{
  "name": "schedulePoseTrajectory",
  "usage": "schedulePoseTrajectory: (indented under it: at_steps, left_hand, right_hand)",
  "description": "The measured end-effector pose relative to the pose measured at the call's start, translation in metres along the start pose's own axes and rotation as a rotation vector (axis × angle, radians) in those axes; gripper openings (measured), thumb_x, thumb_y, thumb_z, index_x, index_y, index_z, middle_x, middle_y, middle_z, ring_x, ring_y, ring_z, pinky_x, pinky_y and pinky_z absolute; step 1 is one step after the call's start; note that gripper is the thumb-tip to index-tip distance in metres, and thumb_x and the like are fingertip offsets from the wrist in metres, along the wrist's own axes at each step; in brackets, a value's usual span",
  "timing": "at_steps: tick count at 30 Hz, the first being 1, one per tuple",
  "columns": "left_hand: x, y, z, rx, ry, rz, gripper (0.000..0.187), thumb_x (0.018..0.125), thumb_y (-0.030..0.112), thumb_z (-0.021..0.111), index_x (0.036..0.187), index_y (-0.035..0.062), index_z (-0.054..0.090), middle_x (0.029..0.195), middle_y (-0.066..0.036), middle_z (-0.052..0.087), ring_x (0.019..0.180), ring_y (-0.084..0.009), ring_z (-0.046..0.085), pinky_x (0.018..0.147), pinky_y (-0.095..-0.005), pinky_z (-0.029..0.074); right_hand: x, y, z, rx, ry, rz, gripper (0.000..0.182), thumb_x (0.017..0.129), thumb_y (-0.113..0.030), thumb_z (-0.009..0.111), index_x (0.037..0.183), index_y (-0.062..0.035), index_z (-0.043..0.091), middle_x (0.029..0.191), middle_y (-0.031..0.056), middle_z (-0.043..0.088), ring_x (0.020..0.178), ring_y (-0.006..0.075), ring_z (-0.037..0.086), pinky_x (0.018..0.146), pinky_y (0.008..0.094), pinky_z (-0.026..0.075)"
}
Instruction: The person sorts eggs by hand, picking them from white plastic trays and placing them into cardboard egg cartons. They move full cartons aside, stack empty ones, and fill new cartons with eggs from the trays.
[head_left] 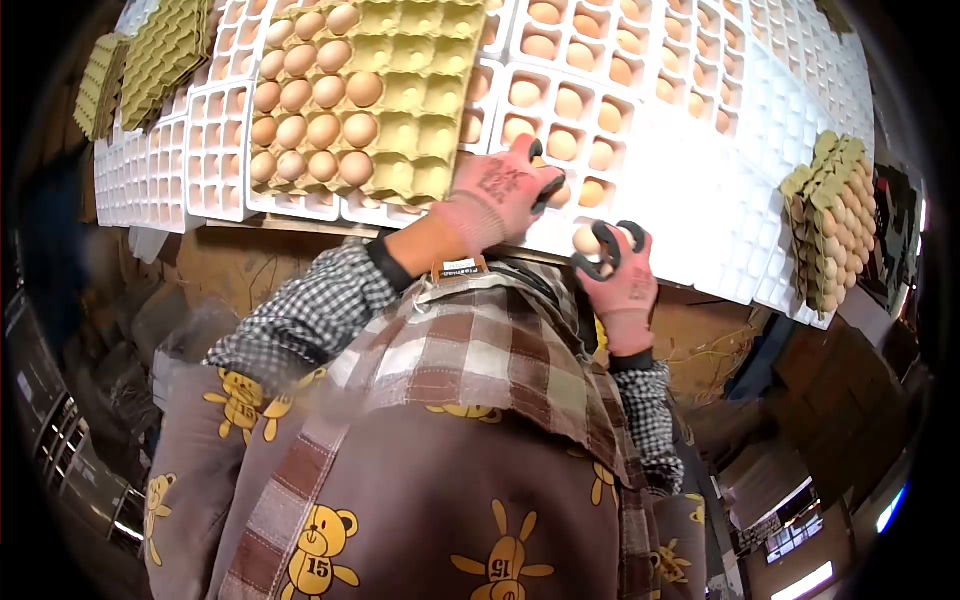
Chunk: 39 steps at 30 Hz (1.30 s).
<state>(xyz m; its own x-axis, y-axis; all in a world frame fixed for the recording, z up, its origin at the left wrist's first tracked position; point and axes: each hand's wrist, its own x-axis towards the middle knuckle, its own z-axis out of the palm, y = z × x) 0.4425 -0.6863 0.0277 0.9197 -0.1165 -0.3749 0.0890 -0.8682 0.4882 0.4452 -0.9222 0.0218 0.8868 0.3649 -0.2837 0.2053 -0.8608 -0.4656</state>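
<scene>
Both hands wear pink gloves with black fingertips. My left hand (500, 195) reaches over the front of a white foam tray (555, 232), its fingers curled at an egg (559, 194) in the front cells; part of that egg is hidden. At the tray's front edge, my right hand (622, 280) closes its fingers round a pale egg (587, 241). A second pale shape shows between its fingers, mostly covered. Left of my left hand lies a yellow-green pulp tray (418, 130), with brown eggs (322, 131) in its left columns and bare cells on its right.
More white foam trays with eggs (222, 140) spread across the table. Stacked pulp trays (165, 62) stand at the far left. At the right edge is a tilted stack of egg-filled pulp trays (832, 225). Overexposed white trays (690, 190) lie right of my hands.
</scene>
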Motion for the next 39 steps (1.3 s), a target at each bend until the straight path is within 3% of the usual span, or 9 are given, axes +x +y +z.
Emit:
schedulePoseTrajectory:
  at_steps: [7, 10, 16, 22, 25, 28, 29, 32, 39]
  left_hand:
    - [-0.033, 0.002, 0.049, -0.047, 0.068, 0.204, 0.052, 0.075, 0.023, 0.077, 0.122, 0.0131, 0.058, 0.123, -0.008, 0.059, 0.097, -0.0307, 0.065, 0.081, -0.0387, 0.054]
    - [-0.048, 0.000, 0.055, 0.235, 0.143, 0.179, 0.063, 0.075, 0.027, 0.077, 0.133, 0.0176, 0.055, 0.142, -0.014, 0.047, 0.129, -0.0363, 0.044, 0.107, -0.0546, 0.034]
    - [-0.058, -0.005, 0.065, 0.293, 0.102, 0.040, 0.065, 0.083, 0.038, 0.070, 0.139, 0.0144, 0.050, 0.148, -0.018, 0.039, 0.142, -0.0376, 0.028, 0.118, -0.0541, 0.020]
    - [-0.091, -0.051, -0.016, 0.150, 0.680, -0.001, 0.047, 0.071, 0.023, 0.074, 0.115, 0.0101, 0.064, 0.127, -0.020, 0.055, 0.124, -0.0413, 0.049, 0.106, -0.0510, 0.039]
    - [-0.102, -0.174, -0.048, 0.033, 1.054, -0.415, 0.058, 0.082, 0.031, 0.071, 0.132, 0.0061, 0.056, 0.135, -0.024, 0.051, 0.123, -0.0426, 0.049, 0.105, -0.0481, 0.040]
    - [-0.104, -0.302, -0.058, -0.426, 0.756, -0.736, 0.059, 0.089, 0.049, 0.063, 0.126, 0.0038, 0.060, 0.116, -0.021, 0.063, 0.105, -0.0336, 0.059, 0.092, -0.0404, 0.047]
    - [-0.104, -0.318, -0.064, -0.544, 0.613, -0.738, 0.056, 0.090, 0.049, 0.063, 0.121, 0.0033, 0.064, 0.105, -0.019, 0.068, 0.096, -0.0297, 0.063, 0.086, -0.0385, 0.049]
    - [-0.107, -0.265, -0.090, -0.733, 0.834, -0.741, 0.044, 0.091, 0.044, 0.063, 0.102, 0.0029, 0.072, 0.086, -0.004, 0.069, 0.076, -0.0139, 0.059, 0.068, -0.0315, 0.048]
    - [-0.072, -0.189, -0.047, -0.966, 0.978, -0.466, 0.029, 0.096, 0.029, 0.063, 0.106, 0.0022, 0.068, 0.095, -0.002, 0.067, 0.084, -0.0094, 0.056, 0.077, -0.0264, 0.047]
  right_hand:
    - [0.017, 0.031, 0.007, 0.826, 0.236, 0.140, 0.046, 0.085, 0.001, 0.070, 0.128, 0.0017, 0.056, 0.125, 0.0118, 0.062, 0.112, 0.0185, 0.059, 0.097, 0.0311, 0.048]
    - [0.062, 0.040, -0.010, 0.944, 0.360, 0.161, 0.046, 0.083, -0.002, 0.075, 0.126, 0.0025, 0.057, 0.121, 0.0106, 0.063, 0.108, 0.0174, 0.060, 0.094, 0.0301, 0.049]
    - [0.155, 0.052, -0.011, 0.207, 0.350, -0.090, 0.050, 0.076, -0.026, 0.078, 0.122, -0.0110, 0.065, 0.114, 0.0142, 0.065, 0.103, 0.0325, 0.064, 0.091, 0.0387, 0.050]
    - [0.175, 0.085, 0.010, -0.281, 0.538, 0.003, 0.059, 0.080, -0.024, 0.071, 0.137, -0.0259, 0.056, 0.141, 0.0094, 0.045, 0.130, 0.0331, 0.041, 0.107, 0.0522, 0.032]
    - [0.159, 0.062, 0.005, -0.296, 0.627, -0.165, 0.059, 0.082, -0.017, 0.068, 0.139, -0.0228, 0.053, 0.145, 0.0113, 0.043, 0.133, 0.0328, 0.039, 0.110, 0.0517, 0.030]
    - [0.119, -0.020, 0.026, 0.652, 0.335, -0.150, 0.055, 0.084, -0.005, 0.062, 0.138, -0.0058, 0.051, 0.132, 0.0182, 0.054, 0.114, 0.0306, 0.057, 0.098, 0.0384, 0.047]
    - [0.108, -0.048, 0.035, 0.527, 0.092, -0.074, 0.060, 0.084, -0.006, 0.063, 0.141, -0.0027, 0.047, 0.126, 0.0192, 0.058, 0.113, 0.0281, 0.059, 0.099, 0.0381, 0.047]
    - [0.095, -0.122, 0.099, 0.820, -0.127, -0.210, 0.075, 0.080, -0.011, 0.072, 0.147, -0.0016, 0.038, 0.130, 0.0207, 0.057, 0.117, 0.0316, 0.058, 0.100, 0.0392, 0.045]
    - [0.095, -0.098, 0.032, 0.894, 0.274, -0.069, 0.055, 0.085, 0.009, 0.052, 0.139, 0.0048, 0.047, 0.136, 0.0148, 0.055, 0.122, 0.0216, 0.055, 0.106, 0.0328, 0.042]
